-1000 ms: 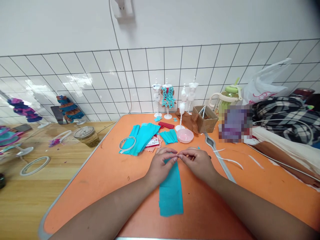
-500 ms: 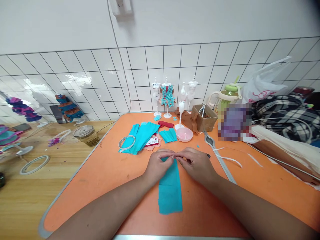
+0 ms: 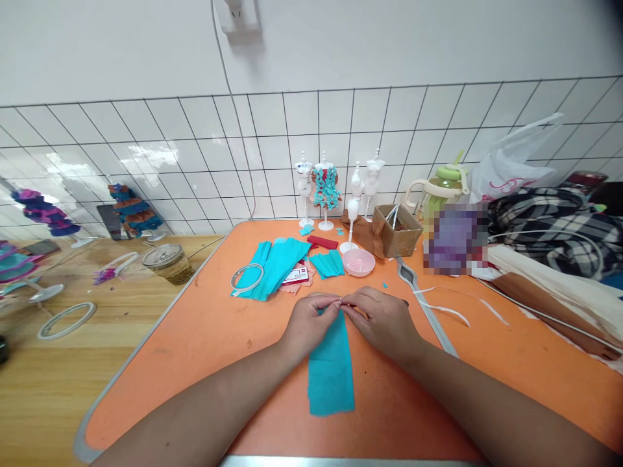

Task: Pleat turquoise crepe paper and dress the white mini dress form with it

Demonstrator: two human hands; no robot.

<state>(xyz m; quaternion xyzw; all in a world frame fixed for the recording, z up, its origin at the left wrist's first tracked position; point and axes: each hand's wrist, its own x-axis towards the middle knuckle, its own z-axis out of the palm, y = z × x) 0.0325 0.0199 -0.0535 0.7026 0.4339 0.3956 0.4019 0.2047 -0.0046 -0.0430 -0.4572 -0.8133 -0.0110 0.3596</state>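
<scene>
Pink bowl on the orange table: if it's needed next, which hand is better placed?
Probably the right hand: it lies just on the near side of the pink bowl, while the left hand sits farther left. Both hands meet near the far end of the blue strip.

The left hand [image 3: 310, 324] and right hand [image 3: 382, 321] are held with fingertips pinched close together at the far end of a turquoise strip [image 3: 331, 376], which is laid on an orange table [image 3: 204, 363]; whatever is between them is too small to be made out. Beyond, turquoise sheets [image 3: 285, 259], a pink bowl [image 3: 359, 263] and a brown cardboard box [image 3: 407, 242] are set out, with white mannequins [image 3: 374, 174] stood near the tiled wall [image 3: 175, 155].
</scene>
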